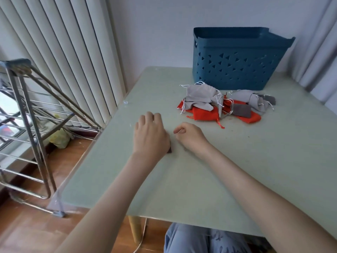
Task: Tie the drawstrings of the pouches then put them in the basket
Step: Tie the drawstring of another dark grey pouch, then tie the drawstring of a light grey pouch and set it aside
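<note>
Here the left hand [151, 134] is lying knuckles-up over a dark pouch [169, 151], only a corner peeking out beneath; its grip is hidden. Just beside, the right hand [189, 135] is pinching a thin drawstring [179, 131] with curled fingers, the basket [237, 70] standing well apart

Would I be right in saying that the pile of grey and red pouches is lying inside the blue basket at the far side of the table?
Not quite. The head view shows the pile of grey and red pouches lying on the table in front of the blue basket, not inside it. The basket does stand at the far side of the table.
</note>
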Motion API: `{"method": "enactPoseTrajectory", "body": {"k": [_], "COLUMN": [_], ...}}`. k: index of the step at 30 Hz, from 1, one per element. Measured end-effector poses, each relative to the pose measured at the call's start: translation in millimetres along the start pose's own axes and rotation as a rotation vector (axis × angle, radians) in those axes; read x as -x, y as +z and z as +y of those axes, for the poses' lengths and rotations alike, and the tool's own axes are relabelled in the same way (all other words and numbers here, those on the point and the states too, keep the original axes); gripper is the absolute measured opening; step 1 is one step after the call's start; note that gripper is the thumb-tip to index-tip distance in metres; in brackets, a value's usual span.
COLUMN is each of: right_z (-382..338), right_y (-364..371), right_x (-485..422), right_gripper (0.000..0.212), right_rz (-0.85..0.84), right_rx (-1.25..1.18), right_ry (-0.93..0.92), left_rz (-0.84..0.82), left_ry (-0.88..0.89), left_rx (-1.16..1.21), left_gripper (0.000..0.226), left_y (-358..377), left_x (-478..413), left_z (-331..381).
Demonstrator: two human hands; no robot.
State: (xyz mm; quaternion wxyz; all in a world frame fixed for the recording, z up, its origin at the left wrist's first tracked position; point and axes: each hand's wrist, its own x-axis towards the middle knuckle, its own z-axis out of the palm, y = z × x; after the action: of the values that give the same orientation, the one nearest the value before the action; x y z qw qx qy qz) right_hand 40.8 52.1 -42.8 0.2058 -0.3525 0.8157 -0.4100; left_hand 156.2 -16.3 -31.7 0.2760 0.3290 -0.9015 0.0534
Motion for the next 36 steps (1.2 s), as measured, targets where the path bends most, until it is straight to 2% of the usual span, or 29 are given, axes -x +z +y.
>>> {"method": "enactPoseTrajectory", "body": {"k": [1,4,6,8,12,16,20,24,27,31,36], "right_z": [3,15,26,41,65,71,64,54,56,59,50], "right_y": [-6,-31,-51,-72,-97,-100,-92,-86,-82,-82,-101], "right_x": [-2,-9,-14,-18,-31,-52,-79,-100,-110,-115,-106], "right_gripper": [0.02,0.013,0.015,0.016,0.024,0.033,0.045,0.042,0.04,0.032,0.044], "right_rz": [0.024,0.117,0.165,0.208,0.249,0.266,0.324,0.176,0.087,0.13,0.198], "right_rx": [-0.006,-0.029,-0.068,-0.043,0.057,0.141,0.375,0.541,0.635,0.534,0.306], "right_ry": [0.018,0.04,0.06,0.077,0.083,-0.049,-0.278,-0.307,-0.284,-0.288,-0.349], "left_rz": [0.032,-0.095,-0.255,-0.335,-0.298,-0.284,-0.307,-0.396,-0.393,-0.366,-0.301], "left_ry": [0.067,0.208,0.186,0.165,0.109,0.038,-0.054,-0.165,-0.28,-0.33,-0.347], "left_rx": [0.043,0.196,0.228,0.226,0.264,0.256,0.175,0.18,0.228,0.314,0.43], "left_gripper": [0.026,0.028,0.032,0.035,0.035,0.048,0.049,0.036,0.031,0.031,0.036], "left_y": [1,2,13,26,43,57,75,88,89,85,71], "left_x": [-4,-13,-19,-26,-49,-82,-112,-132,-139,-139,-134], "left_z": [7,37,53,65,79,88,89,87,88,87,87]}}
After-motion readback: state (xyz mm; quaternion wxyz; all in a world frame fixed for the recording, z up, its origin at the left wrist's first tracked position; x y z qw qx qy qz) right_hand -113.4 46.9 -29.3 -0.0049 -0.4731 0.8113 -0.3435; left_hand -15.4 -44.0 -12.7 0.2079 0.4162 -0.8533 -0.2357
